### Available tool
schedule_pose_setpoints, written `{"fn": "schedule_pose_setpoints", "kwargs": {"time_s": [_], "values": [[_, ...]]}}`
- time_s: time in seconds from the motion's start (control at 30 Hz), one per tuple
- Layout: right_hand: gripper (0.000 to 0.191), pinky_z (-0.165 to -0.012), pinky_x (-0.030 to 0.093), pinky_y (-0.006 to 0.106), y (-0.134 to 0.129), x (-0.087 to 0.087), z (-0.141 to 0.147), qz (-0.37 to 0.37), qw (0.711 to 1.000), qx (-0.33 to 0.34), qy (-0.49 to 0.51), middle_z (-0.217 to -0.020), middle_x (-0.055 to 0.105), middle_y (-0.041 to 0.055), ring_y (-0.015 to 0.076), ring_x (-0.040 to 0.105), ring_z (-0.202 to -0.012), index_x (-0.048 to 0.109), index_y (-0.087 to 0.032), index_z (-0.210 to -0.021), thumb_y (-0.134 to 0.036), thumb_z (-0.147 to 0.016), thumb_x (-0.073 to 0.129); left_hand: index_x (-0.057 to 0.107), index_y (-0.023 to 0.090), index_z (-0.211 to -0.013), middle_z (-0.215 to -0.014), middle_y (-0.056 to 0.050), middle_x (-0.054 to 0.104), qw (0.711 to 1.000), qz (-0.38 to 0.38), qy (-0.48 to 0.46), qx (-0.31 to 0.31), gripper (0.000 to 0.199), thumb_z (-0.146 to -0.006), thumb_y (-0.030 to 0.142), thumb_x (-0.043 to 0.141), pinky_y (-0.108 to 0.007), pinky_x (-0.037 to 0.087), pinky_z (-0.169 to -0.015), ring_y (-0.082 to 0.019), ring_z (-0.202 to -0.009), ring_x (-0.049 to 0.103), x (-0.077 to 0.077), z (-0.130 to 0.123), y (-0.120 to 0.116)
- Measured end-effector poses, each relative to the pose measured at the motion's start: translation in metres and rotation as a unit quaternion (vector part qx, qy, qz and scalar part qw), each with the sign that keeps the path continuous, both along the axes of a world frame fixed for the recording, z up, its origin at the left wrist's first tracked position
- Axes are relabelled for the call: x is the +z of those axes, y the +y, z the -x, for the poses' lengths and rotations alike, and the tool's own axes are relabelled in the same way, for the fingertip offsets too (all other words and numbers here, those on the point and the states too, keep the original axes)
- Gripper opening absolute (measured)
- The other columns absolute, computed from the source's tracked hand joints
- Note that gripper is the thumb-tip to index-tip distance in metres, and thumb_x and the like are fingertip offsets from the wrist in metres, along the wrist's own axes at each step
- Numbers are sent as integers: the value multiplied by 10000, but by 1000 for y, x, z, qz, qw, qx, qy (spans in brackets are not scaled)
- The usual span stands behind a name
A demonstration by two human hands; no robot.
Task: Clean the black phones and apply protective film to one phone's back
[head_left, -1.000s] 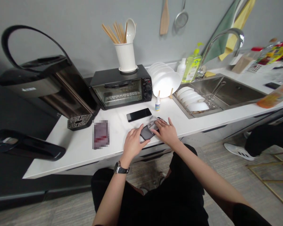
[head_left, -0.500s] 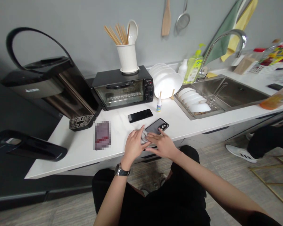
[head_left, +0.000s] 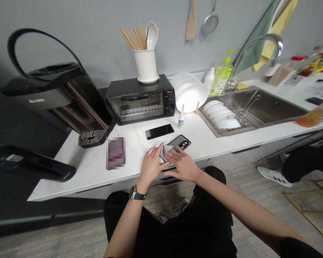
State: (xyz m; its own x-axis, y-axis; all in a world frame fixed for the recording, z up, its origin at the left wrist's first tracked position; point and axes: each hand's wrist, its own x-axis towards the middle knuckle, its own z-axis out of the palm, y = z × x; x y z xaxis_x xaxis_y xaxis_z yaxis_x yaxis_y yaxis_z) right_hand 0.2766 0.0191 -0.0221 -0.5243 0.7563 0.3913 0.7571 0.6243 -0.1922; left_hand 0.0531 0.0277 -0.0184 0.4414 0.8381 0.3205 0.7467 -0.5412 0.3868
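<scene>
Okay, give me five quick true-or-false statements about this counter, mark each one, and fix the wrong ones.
1. The right hand is on a grey cloth over the phone case. True.
2. The watch is on the right wrist. False: the watch is on the left wrist.
3. The black phone lies between the toaster oven and the phone case. True.
4. The white utensil holder stands in the sink. False: the utensil holder stands on the toaster oven.
5. The small bottle stands upright. True.

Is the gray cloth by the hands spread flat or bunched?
Bunched, where visible: the gray cloth shows creases; the part under the right hand is hidden.
</scene>
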Motion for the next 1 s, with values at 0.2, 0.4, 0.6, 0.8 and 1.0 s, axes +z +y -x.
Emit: {"fn": "schedule_pose_setpoints", "kwargs": {"time_s": [0.2, 0.4, 0.6, 0.8, 1.0], "values": [[608, -1232, 271, 672, 0, -3, 8, -18, 993, -109, 28, -1414, 668, 235, 377, 588, -1374, 671, -114, -1363, -605, -1034, 527, 289, 253, -1642, -1360, -106, 673, 1000, -2, -3, 3, 888, -914, 422, 767, -456, 480, -1077, -312, -1230, 586, -1, 0, 0], [506, -1230, 274, 672, -2, -1, 7, -5, 995, -94, 30, -1410, 687, 178, 345, 612, -1358, 678, -182, -1365, -549, -1061, 507, 292, 250, -1642, -1356, -113, 668, 1000, -2, -4, 5, 893, -908, 426, 770, -460, 485, -1072, -316, -1227, 583, 0, 0, 0], [495, -1255, 316, 564, -2, -3, -6, -3, 999, 30, 14, -1402, 701, 141, 292, 632, -1345, 670, -189, -1381, -533, -1044, 554, 284, 270, -1640, -1390, -116, 646, 1000, 10, -22, -4, 888, -909, 407, 770, -482, 494, -1074, -324, -1236, 576, -1, -1, -1], [329, -1166, 446, 518, 8, -15, -25, 5, 989, -58, 134, -1347, 737, 111, 306, 670, -1298, 744, -226, -1249, -435, -1023, 626, 275, 261, -1626, -1462, -125, 566, 989, 65, -130, -14, 927, -861, 280, 798, -487, 426, -1181, -306, -1366, 523, -4, 1, 5], [377, -758, 563, 341, 13, -9, -20, 10, 891, -178, 417, -886, 785, 53, 219, 734, -806, 724, -204, -952, -523, -1042, 544, 445, 225, -1487, -1168, -64, 685, 941, 115, -311, 72, 592, -925, 156, 621, -310, 552, -883, -167, -933, 700, -9, 0, 20]]}}
